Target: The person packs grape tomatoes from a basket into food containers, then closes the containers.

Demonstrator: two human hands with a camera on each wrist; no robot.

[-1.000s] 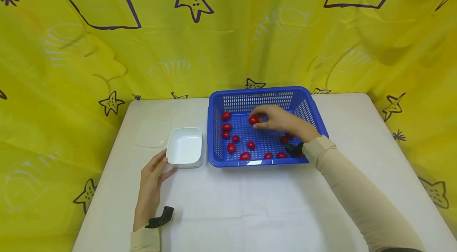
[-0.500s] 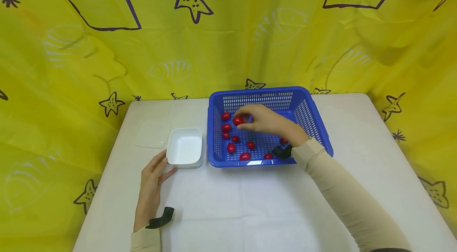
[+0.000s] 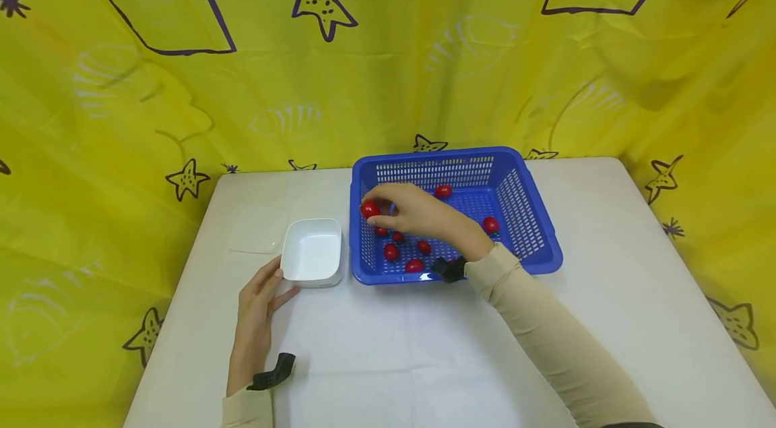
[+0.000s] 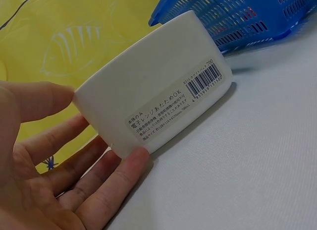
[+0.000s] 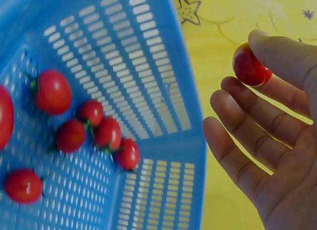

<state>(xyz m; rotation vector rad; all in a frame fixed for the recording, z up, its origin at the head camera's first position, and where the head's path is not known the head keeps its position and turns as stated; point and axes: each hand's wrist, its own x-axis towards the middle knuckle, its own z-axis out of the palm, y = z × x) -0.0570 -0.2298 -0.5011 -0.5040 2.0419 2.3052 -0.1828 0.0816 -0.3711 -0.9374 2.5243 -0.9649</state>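
Note:
My right hand (image 3: 412, 211) pinches a red cherry tomato (image 3: 370, 210) between thumb and fingers, above the left side of the blue basket (image 3: 527, 265). In the right wrist view the same tomato (image 5: 250, 66) is at the fingertips, while the other fingers spread loosely. On the white table my left hand (image 3: 257, 300) holds the near left corner of a white square container (image 3: 313, 280), thumb and fingers on either side of it. A printed label (image 4: 173, 103) shows on the container's side. Several cherry tomatoes (image 3: 391, 252) lie in the basket, some hidden by my right arm.
A clear flat lid (image 3: 257, 229) lies on the white table (image 3: 388, 360), behind and left of the container. The basket stands just right of the container. A yellow patterned curtain (image 3: 388, 77) hangs behind the table and along its sides.
My right hand has carried the tomato leftward across the basket, towards its left rim. Tomatoes at the back and right have come into sight. My left hand and the container have stayed put.

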